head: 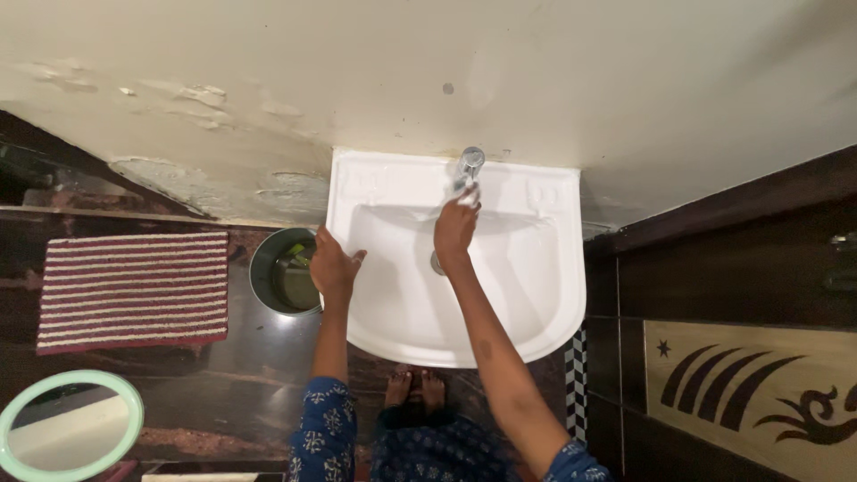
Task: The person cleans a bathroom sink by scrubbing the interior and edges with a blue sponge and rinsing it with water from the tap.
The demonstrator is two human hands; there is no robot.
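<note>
Tap point(470, 164) of shiny metal stands at the back rim of a white wash basin point(536, 295) fixed to a pale, peeling wall. The person's right hand point(455, 228) reaches up over the bowl, its fingertips point(468, 198) at the tap's spout; whether they grip it or only touch it cannot be told from this view. The forearm runs down across the middle of the basin, partly covering the drain. The left hand point(333, 264) lies flat and relaxed on the basin's left rim, fingers spread, holding nothing.

Just left of the basin, on the dark floor, stands a small metal bucket point(264, 268) with something green inside. Farther left lies a red and white striped mat point(134, 290), and near the lower left corner a round pale-green tub point(71, 428) shows in part. Below the basin's front edge the person's bare feet point(414, 388) are visible, with blue patterned sleeves point(323, 433) and clothing beneath. On the right, a dark tiled wall carries a tan tile with a black swirling pattern point(759, 393).
</note>
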